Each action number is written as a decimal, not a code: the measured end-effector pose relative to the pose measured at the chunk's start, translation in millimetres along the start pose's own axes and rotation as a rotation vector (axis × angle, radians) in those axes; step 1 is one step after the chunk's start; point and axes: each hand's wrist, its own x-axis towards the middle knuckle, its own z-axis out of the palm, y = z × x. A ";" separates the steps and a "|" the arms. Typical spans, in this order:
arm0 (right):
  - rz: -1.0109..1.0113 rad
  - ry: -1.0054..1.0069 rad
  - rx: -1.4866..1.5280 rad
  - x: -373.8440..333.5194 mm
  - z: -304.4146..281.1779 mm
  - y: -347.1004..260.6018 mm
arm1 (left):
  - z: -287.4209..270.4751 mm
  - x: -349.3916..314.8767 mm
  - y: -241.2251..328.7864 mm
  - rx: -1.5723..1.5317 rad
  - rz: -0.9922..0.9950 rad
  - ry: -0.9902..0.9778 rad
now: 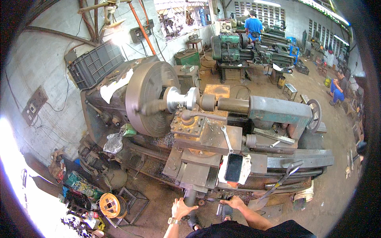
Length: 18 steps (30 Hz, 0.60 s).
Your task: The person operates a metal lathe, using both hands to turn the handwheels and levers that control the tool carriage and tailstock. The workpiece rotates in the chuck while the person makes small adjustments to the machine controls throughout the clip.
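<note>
I stand at a large metal lathe (254, 135). Its big round chuck plate (152, 99) is blurred as if spinning. A shiny flanged metal workpiece (174, 99) runs between this plate and the tailstock (279, 109). In front of it, the tool post (188, 126) with its lever handle sits on the carriage. My left hand (182, 208) is closed beside the dark cylindrical hub at the carriage's near end; what it grips is hidden. My right hand (235, 202) curls next to a short metal handle (219, 209), its fingertips mostly out of sight.
On the carriage lie a wrench (227, 139) and a phone (234, 167) on a white cloth. A long-handled shovel (274, 188) leans at the right. Lower left stands a cable spool (111, 205). Behind, one person (253, 26) stands at other lathes; another person (338, 87) sits far right.
</note>
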 end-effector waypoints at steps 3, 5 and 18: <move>-0.002 -0.023 0.022 -0.8 -2.5 -0.6 | -0.1 -0.9 0.5 -0.003 0.009 0.015; -0.021 -0.021 0.026 -1.7 -3.2 -0.4 | 0.1 -0.5 0.1 -0.005 0.018 0.019; -0.068 0.036 0.100 -21.9 -16.6 -13.3 | 0.2 -0.5 0.6 0.022 0.018 0.036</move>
